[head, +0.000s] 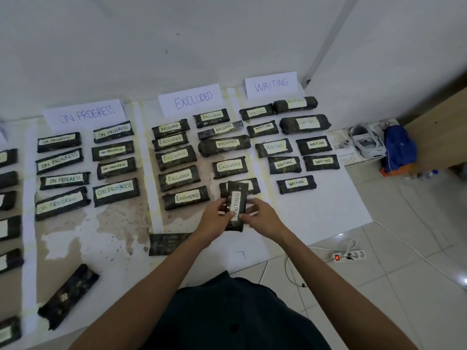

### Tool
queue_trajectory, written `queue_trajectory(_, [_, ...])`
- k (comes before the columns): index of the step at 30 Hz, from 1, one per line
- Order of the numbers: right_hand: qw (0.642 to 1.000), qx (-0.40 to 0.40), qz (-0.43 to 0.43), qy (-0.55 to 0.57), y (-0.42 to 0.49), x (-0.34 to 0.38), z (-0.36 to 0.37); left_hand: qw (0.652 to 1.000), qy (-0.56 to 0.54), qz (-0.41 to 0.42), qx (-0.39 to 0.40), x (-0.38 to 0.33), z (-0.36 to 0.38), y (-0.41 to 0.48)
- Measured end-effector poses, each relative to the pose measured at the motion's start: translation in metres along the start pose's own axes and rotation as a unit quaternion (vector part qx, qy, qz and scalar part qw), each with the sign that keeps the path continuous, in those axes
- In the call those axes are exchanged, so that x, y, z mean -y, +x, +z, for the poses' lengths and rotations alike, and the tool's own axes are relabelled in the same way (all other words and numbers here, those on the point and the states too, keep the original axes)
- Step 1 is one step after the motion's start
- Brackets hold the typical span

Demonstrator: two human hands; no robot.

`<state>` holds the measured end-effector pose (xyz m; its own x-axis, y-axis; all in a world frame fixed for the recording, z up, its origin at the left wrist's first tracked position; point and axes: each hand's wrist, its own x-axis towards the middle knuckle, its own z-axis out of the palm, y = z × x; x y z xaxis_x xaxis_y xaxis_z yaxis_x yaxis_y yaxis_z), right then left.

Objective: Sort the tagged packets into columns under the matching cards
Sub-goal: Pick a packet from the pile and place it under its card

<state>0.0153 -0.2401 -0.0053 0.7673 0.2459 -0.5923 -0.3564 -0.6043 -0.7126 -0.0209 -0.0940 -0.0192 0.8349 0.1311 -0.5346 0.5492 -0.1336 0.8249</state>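
Note:
Both hands hold one dark packet tagged WAITING [236,198] upright above the low end of the EXCLUDED columns. My left hand [216,215] grips its left edge and my right hand [261,217] its right edge. Three white cards stand at the wall: ON PROGRESS [86,113], EXCLUDED [193,99] and WAITING [271,84]. Under each card lie two columns of dark packets with matching tags. A packet [254,185] lies partly hidden behind the held one. Two packets lie tag-down: one [168,244] by my left forearm and one [68,296] at the lower left.
More packets [8,178] run down the far left edge, under a card mostly out of view. A power strip [350,256] with cables lies on the tiled floor at right. A headset [366,142] and a blue bundle [399,147] sit by the right wall.

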Motion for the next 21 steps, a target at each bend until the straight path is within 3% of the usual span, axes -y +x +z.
queue_trajectory(3, [0.965,-0.110,-0.130,-0.199,-0.002,-0.009,-0.020,0.995,0.090,0.023,0.040,-0.010,0.004,0.005])
queue_trajectory(6, [0.832,-0.109,-0.302,-0.453,0.000,-0.015,-0.042,0.975,0.186,0.069,0.103,-0.023,0.011,0.013])
queue_trajectory(8, [0.780,-0.120,-0.346,-0.507,0.003,-0.018,-0.054,0.961,0.225,0.092,0.132,-0.033,0.020,0.021])
queue_trajectory(10, [0.757,-0.141,-0.363,-0.525,0.007,-0.022,-0.066,0.955,0.240,0.102,0.142,-0.041,0.030,0.028])
queue_trajectory(13, [0.746,-0.160,-0.359,-0.537,0.011,-0.029,-0.090,0.951,0.252,0.110,0.141,-0.053,0.055,0.036])
queue_trajectory(16, [0.767,-0.169,-0.309,-0.537,0.013,-0.039,-0.126,0.954,0.254,0.121,0.105,-0.065,0.083,0.042])
queue_trajectory(21, [0.818,-0.179,-0.117,-0.533,0.024,-0.062,-0.202,0.865,0.420,0.269,0.056,-0.073,0.115,0.059])
